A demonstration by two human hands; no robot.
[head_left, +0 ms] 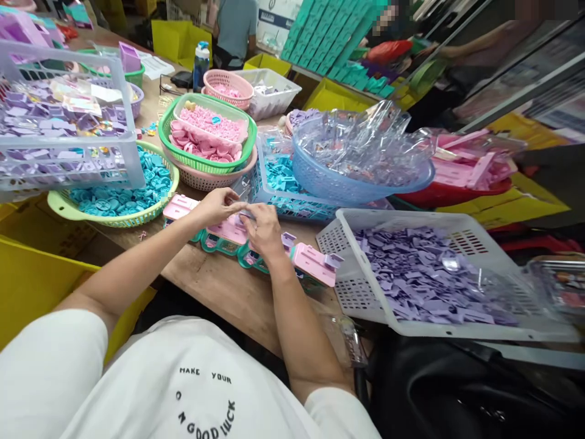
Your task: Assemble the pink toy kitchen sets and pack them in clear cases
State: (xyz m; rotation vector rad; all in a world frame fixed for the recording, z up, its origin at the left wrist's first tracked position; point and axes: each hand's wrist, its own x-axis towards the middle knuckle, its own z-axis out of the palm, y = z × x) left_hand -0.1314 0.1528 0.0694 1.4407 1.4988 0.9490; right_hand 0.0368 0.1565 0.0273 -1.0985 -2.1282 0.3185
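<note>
My left hand (pixel 218 206) and my right hand (pixel 262 230) meet over a row of pink and teal plastic toy assemblies (pixel 274 250) lying on the wooden table edge (pixel 219 286). Both hands have fingers pinched together around a small purple piece (pixel 247 214) held between them. A pink assembly (pixel 315 263) lies just right of my right wrist. Another pink part (pixel 178 207) rests left of my left hand.
A white crate of purple pieces (pixel 425 274) sits at the right. A blue basket of clear plastic bags (pixel 361 164), a tray of teal pieces (pixel 278 177), green baskets of pink (pixel 205 131) and teal pieces (pixel 119 195), and a raised white crate (pixel 59 122) crowd the table. A person (pixel 235 27) stands behind.
</note>
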